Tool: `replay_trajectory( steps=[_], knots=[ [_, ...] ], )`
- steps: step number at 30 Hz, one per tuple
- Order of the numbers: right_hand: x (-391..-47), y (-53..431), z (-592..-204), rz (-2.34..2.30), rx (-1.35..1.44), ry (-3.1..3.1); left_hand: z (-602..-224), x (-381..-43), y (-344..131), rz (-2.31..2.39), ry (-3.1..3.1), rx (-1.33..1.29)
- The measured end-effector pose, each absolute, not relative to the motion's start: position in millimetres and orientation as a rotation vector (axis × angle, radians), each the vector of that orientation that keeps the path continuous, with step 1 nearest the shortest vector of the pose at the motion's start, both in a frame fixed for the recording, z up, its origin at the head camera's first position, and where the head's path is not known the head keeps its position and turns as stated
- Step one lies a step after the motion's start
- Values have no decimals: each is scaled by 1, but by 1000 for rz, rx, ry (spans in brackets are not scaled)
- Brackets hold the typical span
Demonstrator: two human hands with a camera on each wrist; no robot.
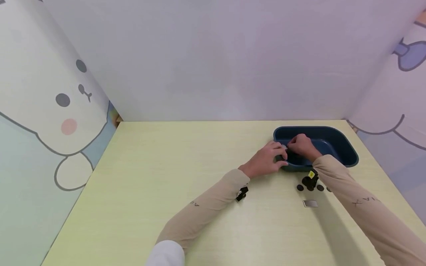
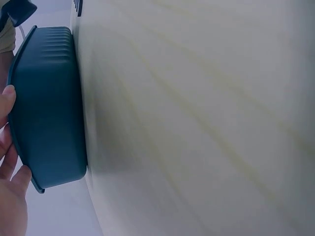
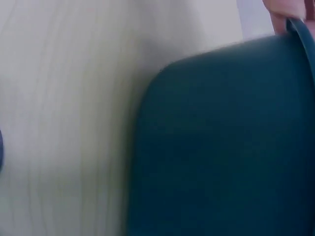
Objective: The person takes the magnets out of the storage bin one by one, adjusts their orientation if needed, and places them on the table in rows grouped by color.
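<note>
A dark blue plastic basin stands at the far right of the table. At its left rim is my left hand, fingers bent. In the left wrist view, fingertips touch or nearly touch the basin's edge. My right hand reaches over the near rim into the basin, its fingers curled close to the left fingertips. A small pale thing shows between both hands; which hand holds it cannot be made out. The right wrist view shows mostly the basin's outer wall, with some fingers at the top right.
Several small black discs lie in a row before the basin, partly behind the right forearm. Nearer is a small silvery rectangular piece. A pale wall closes the table's back, with printed panels at the sides.
</note>
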State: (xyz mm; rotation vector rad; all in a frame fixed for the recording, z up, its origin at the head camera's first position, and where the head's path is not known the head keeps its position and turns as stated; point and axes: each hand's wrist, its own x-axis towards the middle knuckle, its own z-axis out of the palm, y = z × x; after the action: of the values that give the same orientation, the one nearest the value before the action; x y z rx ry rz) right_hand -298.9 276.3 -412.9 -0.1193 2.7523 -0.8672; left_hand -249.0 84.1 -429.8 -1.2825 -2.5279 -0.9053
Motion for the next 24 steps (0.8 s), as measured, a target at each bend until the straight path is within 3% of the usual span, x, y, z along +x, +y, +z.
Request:
replay_trajectory(
  steps=[24],
  knots=[
    [-294,282,-415,-948,-270,2827,-428,-247,84,-933,-2542,-1270]
  ],
)
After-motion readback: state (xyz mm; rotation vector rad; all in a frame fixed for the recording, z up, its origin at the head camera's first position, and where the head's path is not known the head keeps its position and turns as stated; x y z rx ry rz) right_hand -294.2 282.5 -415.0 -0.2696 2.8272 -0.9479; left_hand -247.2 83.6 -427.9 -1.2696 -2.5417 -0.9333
